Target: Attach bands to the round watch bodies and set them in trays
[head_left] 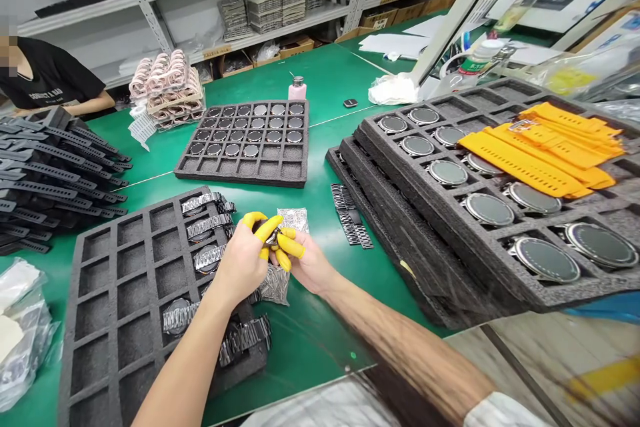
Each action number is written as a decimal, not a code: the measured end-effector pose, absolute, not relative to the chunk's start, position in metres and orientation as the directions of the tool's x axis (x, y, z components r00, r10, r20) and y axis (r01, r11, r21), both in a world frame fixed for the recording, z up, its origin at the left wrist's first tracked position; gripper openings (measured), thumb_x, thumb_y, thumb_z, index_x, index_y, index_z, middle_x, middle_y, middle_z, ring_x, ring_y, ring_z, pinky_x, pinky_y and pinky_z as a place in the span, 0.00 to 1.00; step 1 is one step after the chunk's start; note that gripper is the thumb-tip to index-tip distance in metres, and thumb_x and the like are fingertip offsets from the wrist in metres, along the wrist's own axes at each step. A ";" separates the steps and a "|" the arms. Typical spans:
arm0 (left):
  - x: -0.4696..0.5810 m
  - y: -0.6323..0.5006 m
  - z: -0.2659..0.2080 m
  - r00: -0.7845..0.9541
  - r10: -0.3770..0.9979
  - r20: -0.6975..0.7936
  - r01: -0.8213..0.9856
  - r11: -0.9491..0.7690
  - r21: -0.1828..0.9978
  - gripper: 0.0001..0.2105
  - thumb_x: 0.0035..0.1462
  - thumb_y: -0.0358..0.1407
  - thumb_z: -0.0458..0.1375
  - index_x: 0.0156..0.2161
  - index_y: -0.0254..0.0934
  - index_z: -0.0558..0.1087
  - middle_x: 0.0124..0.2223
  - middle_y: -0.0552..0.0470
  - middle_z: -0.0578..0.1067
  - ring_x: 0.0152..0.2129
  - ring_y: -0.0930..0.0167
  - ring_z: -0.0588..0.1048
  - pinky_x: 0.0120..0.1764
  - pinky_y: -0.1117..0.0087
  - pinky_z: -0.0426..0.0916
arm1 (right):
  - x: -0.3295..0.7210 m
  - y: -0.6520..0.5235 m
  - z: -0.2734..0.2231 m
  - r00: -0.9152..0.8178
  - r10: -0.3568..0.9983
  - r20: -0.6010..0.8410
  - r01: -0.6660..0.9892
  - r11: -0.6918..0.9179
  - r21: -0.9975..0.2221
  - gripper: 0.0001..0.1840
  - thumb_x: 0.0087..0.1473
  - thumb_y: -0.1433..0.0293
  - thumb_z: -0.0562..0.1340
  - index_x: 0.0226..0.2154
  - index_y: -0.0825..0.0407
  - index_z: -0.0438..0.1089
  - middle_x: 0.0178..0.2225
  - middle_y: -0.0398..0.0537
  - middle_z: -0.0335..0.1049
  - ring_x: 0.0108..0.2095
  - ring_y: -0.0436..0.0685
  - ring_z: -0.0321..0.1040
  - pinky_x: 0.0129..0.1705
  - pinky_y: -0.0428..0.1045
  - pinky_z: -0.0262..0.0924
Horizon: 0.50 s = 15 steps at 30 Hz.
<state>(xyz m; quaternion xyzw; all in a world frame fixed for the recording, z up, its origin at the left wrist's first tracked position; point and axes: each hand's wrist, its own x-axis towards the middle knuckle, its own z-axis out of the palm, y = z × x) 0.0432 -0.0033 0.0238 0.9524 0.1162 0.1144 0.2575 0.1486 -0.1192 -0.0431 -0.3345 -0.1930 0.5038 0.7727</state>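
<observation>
Dark metal watch part (273, 237), exact kind hidden by fingers, was held between both hands, just right of the near foam tray (114, 267). Left hand (244, 255) gripped it from the 9 o'clock side; right hand (309, 261) pinched it from 4 o'clock, yellow finger cots (294, 247) on both. Clock bearings from the hands: near tray at 8, with black link-bracelet watches (205, 227) along its right side; packets of thin metal pins (294, 219) at 1 and 6; black link bracelets (351, 217) at 3; tray of round watch heads (240, 175) at 11; pink bottle (297, 89) at 12.
</observation>
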 end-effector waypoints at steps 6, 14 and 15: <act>0.043 -0.006 0.029 0.959 0.209 0.192 0.052 -0.795 0.604 0.19 0.70 0.35 0.50 0.62 0.39 0.71 0.56 0.40 0.66 0.57 0.60 0.69 0.62 0.54 0.68 | 0.147 -0.121 -0.038 0.458 0.888 -0.044 -0.639 0.295 -0.710 0.25 0.51 0.49 0.75 0.27 0.50 0.66 0.16 0.36 0.61 0.20 0.49 0.56 0.27 0.46 0.54; 0.043 -0.007 0.032 0.954 0.228 0.195 0.026 -0.709 0.704 0.17 0.70 0.37 0.51 0.58 0.40 0.74 0.53 0.43 0.69 0.54 0.61 0.70 0.59 0.56 0.68 | 0.144 -0.123 -0.038 0.436 0.900 0.003 -0.645 0.314 -0.697 0.24 0.52 0.51 0.74 0.27 0.51 0.69 0.17 0.38 0.63 0.20 0.49 0.58 0.27 0.46 0.54; 0.043 -0.008 0.031 0.951 0.246 0.185 0.031 -0.674 0.738 0.17 0.70 0.39 0.51 0.58 0.40 0.74 0.53 0.43 0.69 0.53 0.61 0.71 0.59 0.57 0.69 | 0.144 -0.123 -0.038 0.433 0.901 0.000 -0.647 0.311 -0.696 0.24 0.52 0.50 0.74 0.27 0.51 0.69 0.18 0.38 0.63 0.21 0.50 0.58 0.27 0.46 0.54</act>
